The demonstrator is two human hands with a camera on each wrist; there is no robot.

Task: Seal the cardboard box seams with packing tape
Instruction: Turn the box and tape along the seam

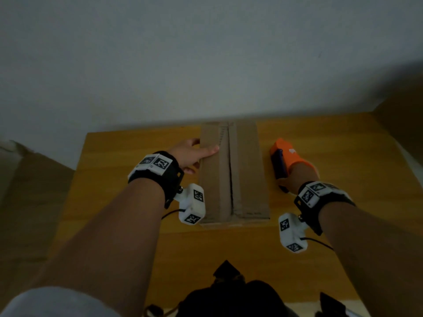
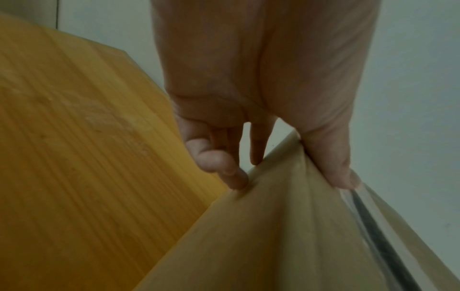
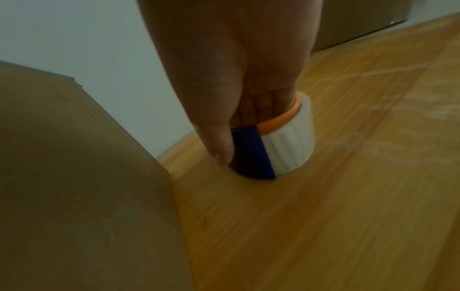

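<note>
Seam (image 1: 230,170) of the long brown cardboard box (image 1: 247,170) runs straight away from the person, flaps slightly parted. Box sits mid-way on the yellow wooden table (image 1: 128,202). Left hand (image 1: 191,154) clasps the box's left top edge, thumb flat on the flap, fingers down the side. Right hand (image 1: 295,173), just right of the box, grips the orange-and-blue tape dispenser with its white roll (image 3: 286,137), standing on the table. Judgement: right hand must carry it leftward to the seam.
</note>
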